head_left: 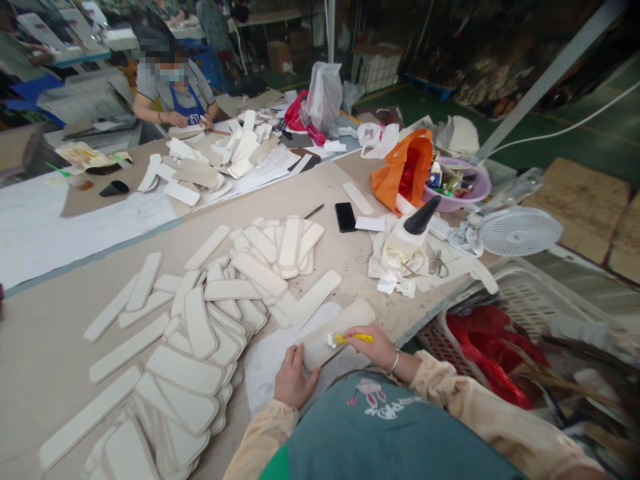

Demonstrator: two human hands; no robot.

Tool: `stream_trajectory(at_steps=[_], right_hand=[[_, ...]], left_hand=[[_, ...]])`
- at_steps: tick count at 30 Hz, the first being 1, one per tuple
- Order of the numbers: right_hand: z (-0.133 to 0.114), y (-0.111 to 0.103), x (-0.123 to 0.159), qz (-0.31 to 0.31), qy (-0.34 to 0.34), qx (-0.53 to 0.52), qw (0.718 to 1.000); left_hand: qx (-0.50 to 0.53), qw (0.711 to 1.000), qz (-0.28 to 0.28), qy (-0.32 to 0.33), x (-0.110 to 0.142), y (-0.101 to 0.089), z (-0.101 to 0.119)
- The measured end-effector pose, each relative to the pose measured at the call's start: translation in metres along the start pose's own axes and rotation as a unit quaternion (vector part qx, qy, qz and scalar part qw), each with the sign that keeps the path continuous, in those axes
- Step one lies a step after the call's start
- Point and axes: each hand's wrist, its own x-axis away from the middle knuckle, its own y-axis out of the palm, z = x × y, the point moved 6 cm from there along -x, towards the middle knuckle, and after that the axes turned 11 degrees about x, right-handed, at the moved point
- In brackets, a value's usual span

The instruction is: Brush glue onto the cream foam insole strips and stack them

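Observation:
My left hand [291, 380] grips the near end of a long cream rounded strip [345, 321] lying on a white sheet [273, 357] at the table's front edge. My right hand [376, 345] is closed around a small yellow-handled brush [350, 339], its white bristles touching the strip's surface. Just left of the hands, several more cream strips [220, 313] lie spread and overlapped across the brown table [45, 347].
A glue bottle with a black nozzle [410, 237], scissors [437, 263], a black phone [345, 217], an orange bag [405, 170] and a small white fan [520, 230] sit at the right. A white basket [530, 300] holds red material. A person in a blue apron [175, 93] works across the table.

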Motion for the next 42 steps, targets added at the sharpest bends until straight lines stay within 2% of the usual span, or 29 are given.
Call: stream_trajectory(at_steps=[2, 5, 7, 9, 12, 17, 19, 21, 24, 27, 29, 31, 34, 36, 38, 40, 42], right_hand=[[-0.005, 0.005, 0.001, -0.025, -0.001, -0.03, 0.999], [-0.017, 0.025, -0.001, -0.062, -0.02, -0.041, 0.997], [-0.017, 0.034, -0.005, -0.063, -0.023, -0.031, 0.997], [-0.007, 0.032, -0.01, -0.043, -0.005, -0.031, 0.999], [0.016, 0.006, -0.014, 0.01, 0.035, -0.037, 0.999], [0.042, -0.067, -0.014, 0.099, 0.062, 0.029, 0.993], [0.043, -0.091, -0.009, 0.139, 0.052, 0.094, 0.984], [0.037, -0.104, -0.002, 0.172, 0.008, 0.176, 0.969], [0.022, -0.092, 0.011, 0.172, -0.078, 0.294, 0.937], [0.01, -0.055, 0.022, 0.11, -0.131, 0.387, 0.906], [0.001, -0.03, 0.026, 0.07, -0.163, 0.412, 0.894], [-0.01, -0.009, 0.028, 0.038, -0.205, 0.389, 0.898], [-0.025, 0.009, 0.027, 0.005, -0.25, 0.273, 0.929], [-0.028, 0.014, 0.023, -0.009, -0.235, 0.191, 0.953], [-0.021, 0.012, 0.017, -0.01, -0.187, 0.133, 0.973], [-0.005, 0.0, 0.012, 0.008, -0.124, 0.102, 0.987], [0.015, -0.023, 0.01, 0.047, -0.073, 0.095, 0.992]], left_hand=[[0.005, 1.0, 0.002, 0.001, 0.0, 0.0, -0.001], [0.006, 1.0, 0.006, 0.0, 0.0, 0.0, -0.002], [0.004, 1.0, 0.006, 0.003, 0.0, 0.001, -0.002], [-0.002, 1.0, 0.004, 0.006, -0.001, 0.001, -0.001], [-0.015, 1.0, 0.009, 0.004, -0.001, 0.001, 0.0], [-0.028, 0.999, 0.02, 0.005, 0.0, 0.0, 0.001], [-0.028, 0.999, 0.021, 0.007, 0.0, 0.0, 0.001], [-0.026, 0.999, 0.018, 0.006, -0.001, 0.0, 0.001], [-0.028, 1.0, 0.008, -0.004, -0.001, 0.001, 0.0], [-0.028, 1.0, -0.003, -0.009, -0.002, 0.001, 0.0], [-0.026, 1.0, -0.009, -0.01, -0.003, 0.0, 0.002], [-0.026, 1.0, -0.009, -0.013, -0.003, -0.001, 0.004], [-0.033, 0.999, -0.004, -0.013, -0.003, -0.001, 0.005], [-0.04, 0.999, 0.002, -0.007, -0.004, -0.002, 0.005], [-0.043, 0.999, 0.005, 0.004, -0.004, -0.002, 0.005], [-0.044, 0.999, 0.006, 0.009, -0.003, -0.002, 0.006], [-0.045, 0.999, 0.007, 0.004, -0.003, -0.003, 0.007]])
